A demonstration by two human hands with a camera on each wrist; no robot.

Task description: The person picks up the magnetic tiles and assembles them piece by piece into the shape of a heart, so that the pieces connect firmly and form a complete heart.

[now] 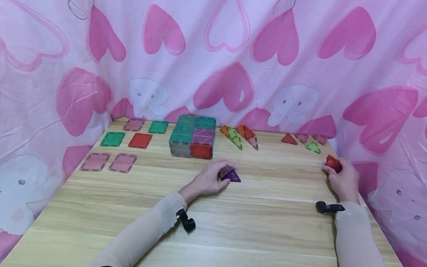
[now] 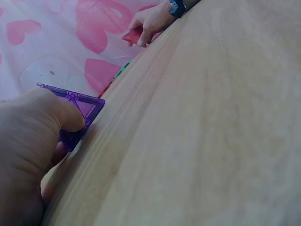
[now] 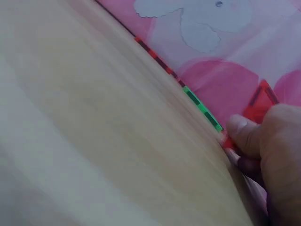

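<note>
A purple triangular magnetic tile (image 1: 233, 176) is pinched between the thumb and fingers of my left hand (image 1: 211, 178), low over the middle of the table. The left wrist view shows the purple tile (image 2: 87, 106) tilted up, its edge close to the wood. Over at the table's right side, my right hand (image 1: 345, 180) pinches a red triangular tile (image 1: 333, 163), which also stands tilted in the right wrist view, partly covered by the thumb. Just beyond it lie a flat red triangle (image 1: 289, 139), a yellow-green triangle (image 1: 313, 147) and pink triangles (image 1: 301, 138).
A block built of green, purple and red square tiles (image 1: 193, 135) stands at the back centre. Two longer groups of orange, green and pink triangles (image 1: 235, 138) lie right of it. Several flat squares, including a red one (image 1: 140, 141), lie at the left. A pink curtain (image 1: 213, 55) hangs behind.
</note>
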